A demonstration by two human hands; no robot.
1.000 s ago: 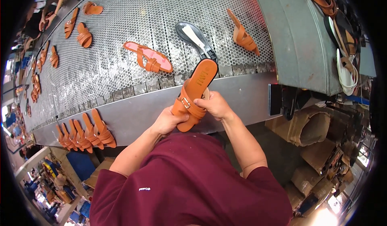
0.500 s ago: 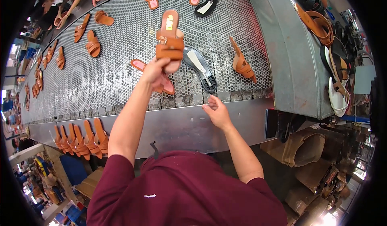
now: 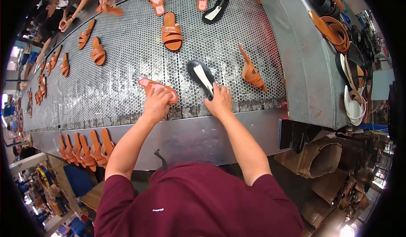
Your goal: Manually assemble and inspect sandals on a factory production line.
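Gripping black sole by its heel end, right hand; left hand bunched over pink-faced upper, hold can't tell. Both by belt's near edge. Probably best pinching rims only, inner faces untouched.

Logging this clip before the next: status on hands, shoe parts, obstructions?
Left hand over pink-lined sandal upper, grip unclear. Right hand holding black sole at near end. Buckled sandal beyond, apart from both. No obstruction visible.

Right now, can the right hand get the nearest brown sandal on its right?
Probably yes: nothing shows between the right hand and the brown sandal, though that hand seems to grip the black sole.
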